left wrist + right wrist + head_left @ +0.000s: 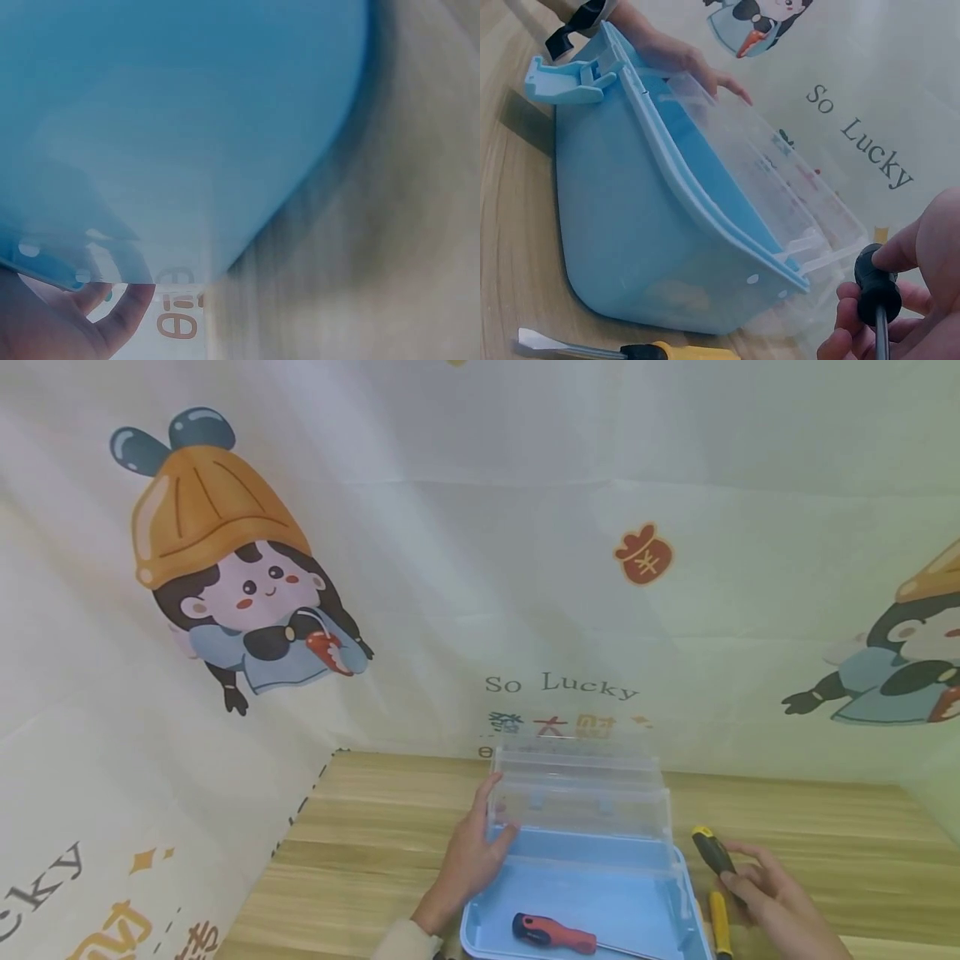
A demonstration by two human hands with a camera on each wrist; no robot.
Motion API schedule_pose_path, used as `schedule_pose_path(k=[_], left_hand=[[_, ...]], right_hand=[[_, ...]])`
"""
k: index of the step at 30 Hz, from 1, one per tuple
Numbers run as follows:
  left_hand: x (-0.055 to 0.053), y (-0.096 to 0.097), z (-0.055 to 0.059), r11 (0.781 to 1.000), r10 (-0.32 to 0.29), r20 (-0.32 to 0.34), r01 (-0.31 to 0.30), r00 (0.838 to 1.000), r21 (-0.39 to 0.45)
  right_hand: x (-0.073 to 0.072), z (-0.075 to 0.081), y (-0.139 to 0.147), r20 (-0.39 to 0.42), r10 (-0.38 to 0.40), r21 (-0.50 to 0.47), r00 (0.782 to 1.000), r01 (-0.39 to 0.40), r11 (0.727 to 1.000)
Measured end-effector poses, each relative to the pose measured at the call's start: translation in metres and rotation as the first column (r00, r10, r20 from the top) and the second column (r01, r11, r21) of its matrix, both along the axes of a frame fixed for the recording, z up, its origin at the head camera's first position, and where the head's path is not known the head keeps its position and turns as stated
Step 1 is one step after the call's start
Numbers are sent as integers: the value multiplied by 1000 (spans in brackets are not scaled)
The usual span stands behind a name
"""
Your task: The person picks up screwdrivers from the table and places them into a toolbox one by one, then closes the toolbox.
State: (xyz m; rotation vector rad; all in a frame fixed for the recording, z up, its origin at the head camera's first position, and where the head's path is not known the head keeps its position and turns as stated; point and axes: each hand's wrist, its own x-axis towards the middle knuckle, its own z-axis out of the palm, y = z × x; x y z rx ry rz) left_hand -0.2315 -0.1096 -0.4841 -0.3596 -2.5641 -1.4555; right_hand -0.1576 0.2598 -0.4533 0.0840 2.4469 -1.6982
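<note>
A light blue toolbox (592, 893) has its clear plastic lid (585, 814) raised and tipped back. My left hand (471, 853) grips the lid's left side, thumb on the near face and fingers behind it; the left wrist view shows those fingers partly. Inside the box lies a red and dark blue screwdriver (558, 935). To the right of the box my right hand (776, 893) holds a black-handled screwdriver (868, 281) with a yellow end, its shaft pointing back toward me. Below that hand, a yellow-handled flat-blade screwdriver (697, 351) lies beside the box.
The wooden table (375, 827) runs up against a printed cloth backdrop (450, 568) behind the lid. A light blue latch (574, 79) sticks out from the box's front. A small dark object, partly cut off, shows by the left sleeve.
</note>
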Motion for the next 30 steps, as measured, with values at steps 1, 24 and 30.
schedule_pose_path(k=[1, 24, 30], left_hand=[[0, 0, 0, 1000, 0, 0, 0, 1000, -1], [0, 0, -1, 1000, 17, -15, -17, 1000, -2], [0, 0, -1, 1000, 19, -12, -19, 1000, -1]], right_hand=[[0, 1, -1, -2, 5, -5, 1000, -5, 1000], [-6, 25, -30, 36, 33, -62, 999, -31, 998], [-8, 30, -37, 3, 73, -66, 997, -72, 995]])
